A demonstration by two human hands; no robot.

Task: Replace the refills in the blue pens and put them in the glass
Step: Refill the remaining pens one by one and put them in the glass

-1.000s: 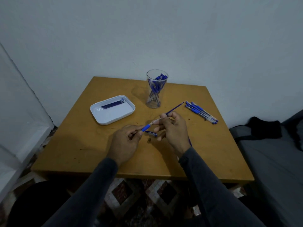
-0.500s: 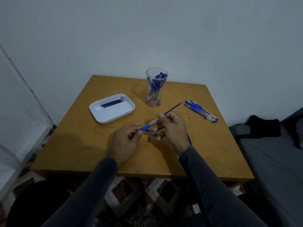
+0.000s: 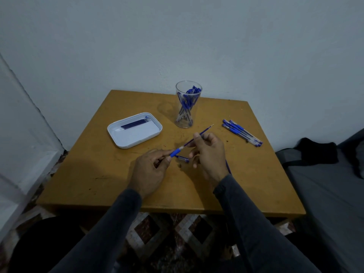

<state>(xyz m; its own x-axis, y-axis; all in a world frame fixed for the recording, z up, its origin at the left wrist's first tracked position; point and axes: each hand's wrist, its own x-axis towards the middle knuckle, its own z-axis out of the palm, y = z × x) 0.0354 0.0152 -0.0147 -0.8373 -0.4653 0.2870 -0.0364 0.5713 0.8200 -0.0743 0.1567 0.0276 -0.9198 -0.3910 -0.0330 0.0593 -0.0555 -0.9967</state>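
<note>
The left hand (image 3: 150,170) pinches the pen barrel (image 3: 175,153) at mid-table; the right hand (image 3: 209,152) pinches the refill (image 3: 203,131) sticking from it. The glass (image 3: 186,107) stands far behind, holding pens.

Two bare hands: left hand (image 3: 149,170), right hand (image 3: 210,152); dark grey long sleeves (image 3: 246,213) to wrists.

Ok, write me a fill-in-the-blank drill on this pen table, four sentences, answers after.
1. The spare refills lie in the white ____.
2. The finished pens stand in the clear ____.
3. The right hand pinches a thin ____ that sticks out of the barrel in the left hand.
4. The loose pens lie on the table to the ____ of the glass.

Answers: tray; glass; refill; right
</note>
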